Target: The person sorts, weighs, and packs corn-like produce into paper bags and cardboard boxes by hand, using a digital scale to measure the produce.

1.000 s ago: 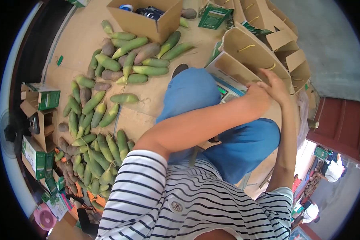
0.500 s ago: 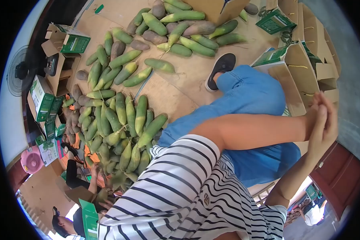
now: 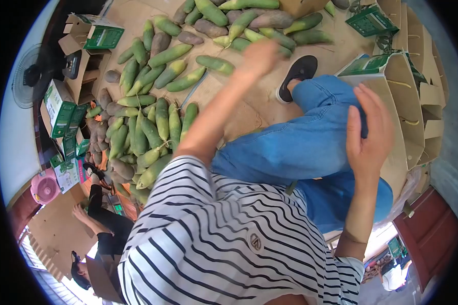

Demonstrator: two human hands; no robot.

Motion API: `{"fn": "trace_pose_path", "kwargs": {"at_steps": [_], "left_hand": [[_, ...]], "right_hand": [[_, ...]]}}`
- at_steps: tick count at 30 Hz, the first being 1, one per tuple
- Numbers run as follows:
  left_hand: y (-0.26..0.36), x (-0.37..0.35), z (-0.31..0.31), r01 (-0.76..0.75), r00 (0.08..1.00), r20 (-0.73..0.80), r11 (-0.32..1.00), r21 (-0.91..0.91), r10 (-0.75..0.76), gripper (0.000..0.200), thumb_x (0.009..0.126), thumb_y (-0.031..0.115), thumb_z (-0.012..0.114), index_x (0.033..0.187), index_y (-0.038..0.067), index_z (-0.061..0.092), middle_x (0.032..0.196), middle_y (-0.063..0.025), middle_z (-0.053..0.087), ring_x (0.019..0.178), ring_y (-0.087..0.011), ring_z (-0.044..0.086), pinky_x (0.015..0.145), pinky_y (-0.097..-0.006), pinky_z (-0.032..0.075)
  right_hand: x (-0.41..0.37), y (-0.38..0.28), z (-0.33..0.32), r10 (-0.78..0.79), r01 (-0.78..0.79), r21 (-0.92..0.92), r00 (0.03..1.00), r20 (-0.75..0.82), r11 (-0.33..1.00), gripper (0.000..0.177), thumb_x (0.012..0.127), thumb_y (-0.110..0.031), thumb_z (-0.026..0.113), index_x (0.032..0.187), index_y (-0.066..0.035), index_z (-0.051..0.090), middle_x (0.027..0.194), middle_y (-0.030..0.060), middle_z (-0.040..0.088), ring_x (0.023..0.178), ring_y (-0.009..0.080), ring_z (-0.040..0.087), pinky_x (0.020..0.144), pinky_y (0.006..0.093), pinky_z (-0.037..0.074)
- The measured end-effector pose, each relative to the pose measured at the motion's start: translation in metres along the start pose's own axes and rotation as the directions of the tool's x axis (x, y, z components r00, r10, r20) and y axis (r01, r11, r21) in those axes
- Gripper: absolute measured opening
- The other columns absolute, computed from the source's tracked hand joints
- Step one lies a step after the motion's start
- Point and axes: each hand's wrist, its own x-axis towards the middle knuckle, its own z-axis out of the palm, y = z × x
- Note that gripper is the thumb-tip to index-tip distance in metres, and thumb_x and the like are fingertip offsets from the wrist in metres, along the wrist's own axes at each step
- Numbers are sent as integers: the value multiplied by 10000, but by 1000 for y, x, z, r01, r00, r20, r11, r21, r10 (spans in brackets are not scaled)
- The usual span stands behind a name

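My left hand is smeared by motion above the upper pile, close to several green radishes; its fingers cannot be made out, nor whether it touches one. My right hand is raised over my bent knee in blue jeans, thumb and fingers apart, with nothing in it. A larger heap of green radishes lies left of my legs, beside purplish-brown roots.
Opened cardboard boxes stand along the right side. More green and white boxes line the left, near a fan and a pink object. A person in black sits at the lower left beside a carton.
My hands, together at the right before, have come apart. The left has swung to the upper middle, the right has shifted left. The view has shifted, and the co-worker's arm has moved.
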Motion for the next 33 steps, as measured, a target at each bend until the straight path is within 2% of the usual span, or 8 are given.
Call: {"fn": "trace_pose_path", "kwargs": {"at_steps": [2,4,5,12,17,22,28,33], "left_hand": [[-92,-45,33,289,863,334,913,289,-379,309,791,243,609,1043,63,594,989,-205,623,942,-350,596,792,-451,478],[-216,-131,96,234,810,386,847,477,-441,386,759,286,642,1051,39,587,1026,-198,623,949,-328,615,774,-441,498],[-234,-161,101,428,594,412,705,566,-691,446,747,316,671,1063,21,560,1053,-178,620,977,-302,615,785,-425,505],[-216,-247,101,521,714,86,609,598,-695,642,687,307,773,1151,57,407,1118,-109,519,1036,-269,555,826,-369,501],[-208,-240,97,675,554,74,500,543,-829,669,673,282,775,1157,35,385,1148,-154,459,1080,-323,509,867,-391,486],[-222,-221,101,759,564,139,577,301,-814,788,597,358,780,1192,-17,426,1141,-211,518,1049,-361,545,893,-403,465],[-85,-114,63,194,970,-15,805,-561,-244,584,694,103,685,1196,-72,444,1056,-172,572,939,-236,574,839,-323,454],[110,-20,-38,-360,924,-344,679,-639,166,756,721,-10,665,1362,5,263,1271,-139,421,1118,-235,484,970,-357,386]], "right_hand": [[-5,7,-2,47,-44,63,997,-55,997,210,789,-43,595,994,-18,632,997,128,641,883,271,616,793,344,470],[-8,12,-4,35,-32,65,998,-42,997,198,780,-50,603,974,-19,632,979,129,643,874,276,617,777,347,473],[-8,13,-5,25,-22,67,999,-39,997,192,776,-54,607,964,-20,632,970,130,645,870,278,617,769,348,474],[-10,23,-13,10,-11,74,1000,12,997,167,761,-68,621,925,-37,632,933,112,642,851,283,611,748,359,473],[-10,38,-34,-30,-11,228,984,175,974,273,794,-209,639,1018,-54,617,1086,111,601,985,284,579,833,375,461],[-25,135,-46,259,-249,-200,966,26,948,383,817,-246,619,1144,-54,557,1164,139,542,1098,288,511,909,381,425],[-69,216,-35,667,-416,-563,649,366,714,173,762,-120,617,921,-51,629,942,142,640,894,330,609,737,423,491],[-71,215,-35,608,-383,-511,683,404,769,114,753,-68,575,828,-51,660,874,164,650,880,333,619,723,432,501]]}}
